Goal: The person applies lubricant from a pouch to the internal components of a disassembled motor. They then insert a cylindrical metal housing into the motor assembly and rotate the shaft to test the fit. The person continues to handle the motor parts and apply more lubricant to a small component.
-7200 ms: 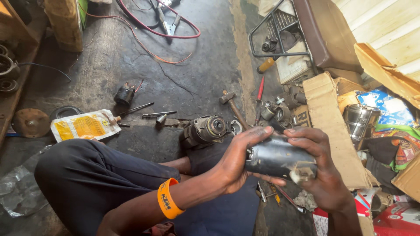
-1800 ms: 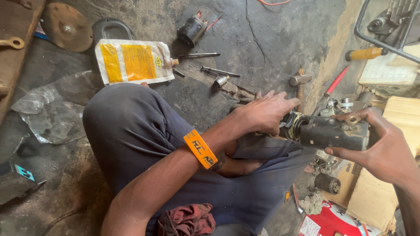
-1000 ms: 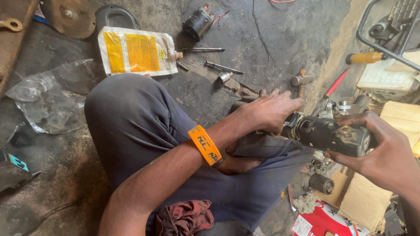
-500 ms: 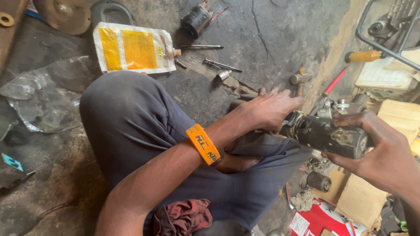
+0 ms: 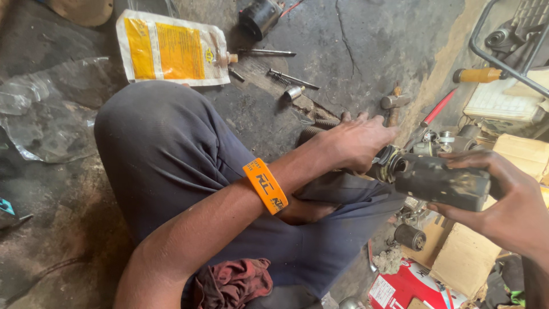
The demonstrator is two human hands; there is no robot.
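My right hand wraps around a dark grimy cylindrical motor, held level above my lap. My left hand, with an orange wristband on the forearm, closes on the motor's left end, where a ringed metal piece sticks out. I sit cross-legged in dark trousers on a stained concrete floor.
On the floor ahead lie a yellow-and-white pouch, long bolts, a small metal sleeve, a black cylinder, a hammer and a red-handled screwdriver. Cardboard boxes and small parts crowd the right. Clear plastic lies left.
The view has swung toward my left knee and the motor now sits at the right. My left hand moved from the motor's body to its left end.
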